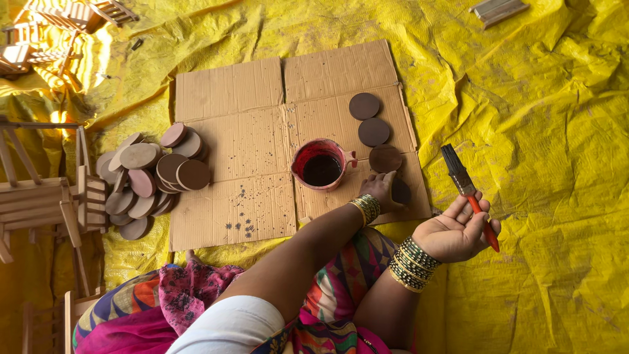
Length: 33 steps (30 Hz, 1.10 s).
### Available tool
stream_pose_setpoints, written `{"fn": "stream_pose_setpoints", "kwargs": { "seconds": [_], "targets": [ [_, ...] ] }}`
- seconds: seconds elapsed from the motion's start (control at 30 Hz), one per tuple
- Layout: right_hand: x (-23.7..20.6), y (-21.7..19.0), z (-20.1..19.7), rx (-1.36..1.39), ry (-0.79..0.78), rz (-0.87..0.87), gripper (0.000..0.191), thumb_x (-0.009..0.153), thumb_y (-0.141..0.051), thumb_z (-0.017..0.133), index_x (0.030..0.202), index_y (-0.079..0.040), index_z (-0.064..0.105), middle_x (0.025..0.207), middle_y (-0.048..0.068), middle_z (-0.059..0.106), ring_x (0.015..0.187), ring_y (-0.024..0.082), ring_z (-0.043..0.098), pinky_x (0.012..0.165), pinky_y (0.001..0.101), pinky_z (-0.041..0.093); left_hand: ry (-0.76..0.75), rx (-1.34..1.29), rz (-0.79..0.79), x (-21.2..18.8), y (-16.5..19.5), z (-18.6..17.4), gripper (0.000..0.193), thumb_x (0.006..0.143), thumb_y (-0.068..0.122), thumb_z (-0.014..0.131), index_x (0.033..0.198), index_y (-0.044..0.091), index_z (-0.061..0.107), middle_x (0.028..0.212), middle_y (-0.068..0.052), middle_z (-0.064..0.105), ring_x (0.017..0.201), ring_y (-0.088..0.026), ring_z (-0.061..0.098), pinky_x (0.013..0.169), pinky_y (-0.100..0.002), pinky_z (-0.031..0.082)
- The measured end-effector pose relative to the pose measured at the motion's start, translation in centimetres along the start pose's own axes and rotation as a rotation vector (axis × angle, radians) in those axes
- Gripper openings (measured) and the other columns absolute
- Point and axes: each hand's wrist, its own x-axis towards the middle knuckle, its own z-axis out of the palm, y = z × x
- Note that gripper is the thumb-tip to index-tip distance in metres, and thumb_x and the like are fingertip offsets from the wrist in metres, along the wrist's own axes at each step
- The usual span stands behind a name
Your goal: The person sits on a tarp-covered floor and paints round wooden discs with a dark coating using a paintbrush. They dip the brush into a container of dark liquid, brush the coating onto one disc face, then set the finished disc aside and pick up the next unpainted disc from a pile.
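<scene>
My left hand (380, 190) reaches across to the flattened cardboard (242, 137) and grips the edge of a dark brown painted round disc (401, 191) lying on it. Three more painted discs (374, 131) lie in a row just beyond it. My right hand (458, 233) is palm up over the yellow sheet, holding a red-handled paintbrush (466, 189) with its dark bristles pointing away from me. A red pot of dark brown paint (321, 164) stands on the cardboard just left of my left hand.
A heap of several unpainted and reddish round wooden discs (152, 180) lies at the cardboard's left edge. Small wooden frames (46, 203) stand at far left and top left. A crumpled yellow sheet (550, 131) covers the floor. Wooden strips (498, 10) lie at top right.
</scene>
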Motion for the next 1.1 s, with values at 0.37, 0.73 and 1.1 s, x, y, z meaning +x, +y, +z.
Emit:
{"fn": "stream_pose_setpoints", "kwargs": {
  "seconds": [0.37, 0.73, 1.1],
  "targets": [
    [1.0, 1.3, 0.2, -0.026, -0.031, -0.007, 0.029, 0.101, -0.001, 0.062, 0.124, -0.004, 0.045, 0.117, 0.022, 0.065, 0.112, 0.037, 0.069, 0.106, 0.0519, 0.062, 0.181, 0.227, 0.113, -0.9, 0.4, -1.9, 0.09, 0.075, 0.041, 0.084, 0.152, 0.019, 0.042, 0.152, -0.01, 0.044, 0.143, -0.031, 0.039, 0.117, -0.052, 0.032],
    [-0.1, 2.2, 1.1, -0.044, -0.059, 0.114, 0.034, 0.098, -0.001, 0.063, 0.127, -0.006, 0.045, 0.113, 0.023, 0.069, 0.106, 0.036, 0.071, 0.1, 0.0507, 0.062, 0.219, -0.432, 0.293, -11.4, -3.7, -5.5, 0.053, 0.084, 0.042, 0.076, 0.13, 0.016, 0.068, 0.123, -0.011, 0.074, 0.115, -0.028, 0.07, 0.1, -0.041, 0.055],
    [-10.5, 5.5, 2.8, -0.275, -0.536, 0.484, 0.029, 0.101, 0.001, 0.063, 0.124, -0.007, 0.047, 0.114, 0.016, 0.069, 0.108, 0.028, 0.07, 0.102, 0.0478, 0.063, 0.447, -0.335, -0.215, -31.3, -21.7, -16.5, 0.05, 0.088, 0.043, 0.073, 0.131, 0.019, 0.069, 0.115, -0.017, 0.076, 0.102, -0.031, 0.073, 0.094, -0.042, 0.056]
  ]
}}
